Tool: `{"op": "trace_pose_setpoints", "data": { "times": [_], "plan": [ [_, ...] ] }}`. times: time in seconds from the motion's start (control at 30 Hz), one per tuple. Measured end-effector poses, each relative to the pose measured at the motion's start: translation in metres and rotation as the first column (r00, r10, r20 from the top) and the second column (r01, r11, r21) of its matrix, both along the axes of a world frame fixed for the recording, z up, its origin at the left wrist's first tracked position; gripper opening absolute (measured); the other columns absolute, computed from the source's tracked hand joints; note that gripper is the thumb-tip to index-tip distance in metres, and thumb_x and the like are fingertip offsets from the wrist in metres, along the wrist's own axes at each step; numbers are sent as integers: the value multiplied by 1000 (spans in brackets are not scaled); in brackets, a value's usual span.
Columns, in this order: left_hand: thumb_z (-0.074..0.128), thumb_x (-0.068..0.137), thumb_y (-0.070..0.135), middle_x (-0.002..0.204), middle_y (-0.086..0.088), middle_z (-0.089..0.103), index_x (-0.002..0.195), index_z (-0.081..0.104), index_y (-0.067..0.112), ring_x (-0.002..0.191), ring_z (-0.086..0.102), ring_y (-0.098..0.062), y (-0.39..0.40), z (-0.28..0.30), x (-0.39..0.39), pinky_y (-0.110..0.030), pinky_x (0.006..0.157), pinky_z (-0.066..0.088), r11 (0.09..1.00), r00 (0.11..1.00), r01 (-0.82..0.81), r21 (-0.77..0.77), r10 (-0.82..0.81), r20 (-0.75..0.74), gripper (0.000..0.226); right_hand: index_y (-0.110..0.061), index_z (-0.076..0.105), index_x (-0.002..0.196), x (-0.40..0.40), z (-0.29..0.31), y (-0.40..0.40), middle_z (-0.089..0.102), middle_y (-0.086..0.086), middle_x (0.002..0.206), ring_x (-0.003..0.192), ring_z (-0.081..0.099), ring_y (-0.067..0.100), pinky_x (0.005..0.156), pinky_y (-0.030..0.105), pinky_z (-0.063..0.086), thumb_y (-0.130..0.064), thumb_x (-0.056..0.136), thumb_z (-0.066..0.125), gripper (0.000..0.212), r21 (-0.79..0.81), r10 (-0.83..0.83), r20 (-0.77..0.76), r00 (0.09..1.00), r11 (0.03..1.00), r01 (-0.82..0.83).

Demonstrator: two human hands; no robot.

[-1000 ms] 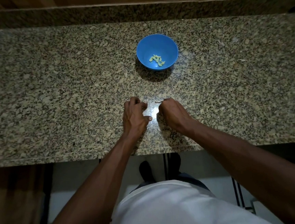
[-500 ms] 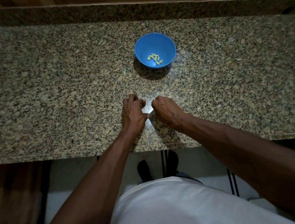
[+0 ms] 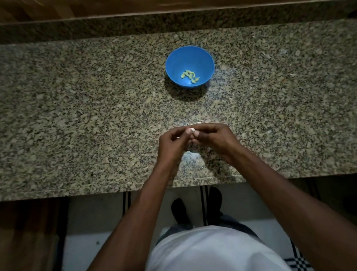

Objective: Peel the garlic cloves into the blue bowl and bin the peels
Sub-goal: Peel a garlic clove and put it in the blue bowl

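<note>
Both hands have lifted off the counter [image 3: 64,123]. Left hand [image 3: 172,145] and right hand [image 3: 214,139] pinch one garlic clove [image 3: 191,130] at frame centre. Blue bowl [image 3: 176,70] sits above.

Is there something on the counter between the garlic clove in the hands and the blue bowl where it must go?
Nothing visible does. Both hands, left and right, pinch the garlic clove near the counter's front edge. The blue bowl sits straight beyond it, and only bare granite shows between them.
</note>
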State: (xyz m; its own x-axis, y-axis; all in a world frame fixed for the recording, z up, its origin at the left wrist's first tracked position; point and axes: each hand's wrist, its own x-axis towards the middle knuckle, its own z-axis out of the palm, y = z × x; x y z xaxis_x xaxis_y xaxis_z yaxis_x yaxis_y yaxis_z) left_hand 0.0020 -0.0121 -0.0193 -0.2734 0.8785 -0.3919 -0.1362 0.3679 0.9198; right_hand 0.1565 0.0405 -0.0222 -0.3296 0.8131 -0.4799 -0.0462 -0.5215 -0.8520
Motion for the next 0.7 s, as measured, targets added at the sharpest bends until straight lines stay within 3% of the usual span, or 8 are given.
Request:
{"op": "trace_pose_setpoints", "data": {
  "times": [0.1,0.23,0.33,0.47,0.6,0.7],
  "plan": [
    [77,92,13,99,-11,79,106,78,7,93,76,-22,-2,-1,10,-33,84,62,994,983,-96,-45,102,152,15,-4,80,106,4,0,-4,79,19,102,100,76,39,93,50,62,-5,87,81,19,35,-49,49,998,998,47],
    [82,88,13,99,-9,80,102,79,6,94,77,-23,-1,-4,18,-30,80,60,983,959,-165,-78,178,220,16,-9,82,104,11,5,-4,81,8,103,102,77,28,91,43,63,-9,84,85,20,141,-12,90,996,990,-1],
    [82,87,15,95,-5,80,96,80,11,92,78,-21,-2,-3,24,-29,77,61,982,978,-189,-17,190,89,10,-12,83,103,16,6,-3,81,7,103,102,77,26,90,41,63,-16,83,87,21,132,6,85,996,991,-18],
    [81,89,14,88,1,79,94,79,12,86,77,-11,-2,-2,36,-27,73,63,973,966,-225,45,229,-124,6,-15,84,93,18,8,-3,82,7,95,91,79,21,75,29,63,-23,77,90,19,100,-18,36,999,995,15],
    [76,93,13,87,6,75,98,78,9,79,72,-2,-5,-1,48,-15,68,57,965,878,-236,112,261,-400,7,1,79,102,15,3,-6,81,12,93,86,79,19,70,23,60,-10,82,87,24,27,-70,25,997,997,69],
    [69,96,9,89,6,70,98,72,10,80,68,-3,-8,-2,50,-13,67,54,976,821,-147,159,210,-531,4,0,79,103,14,-1,-8,80,14,96,87,78,18,70,22,59,-12,81,88,27,14,-69,61,996,998,68]
  ]
}}
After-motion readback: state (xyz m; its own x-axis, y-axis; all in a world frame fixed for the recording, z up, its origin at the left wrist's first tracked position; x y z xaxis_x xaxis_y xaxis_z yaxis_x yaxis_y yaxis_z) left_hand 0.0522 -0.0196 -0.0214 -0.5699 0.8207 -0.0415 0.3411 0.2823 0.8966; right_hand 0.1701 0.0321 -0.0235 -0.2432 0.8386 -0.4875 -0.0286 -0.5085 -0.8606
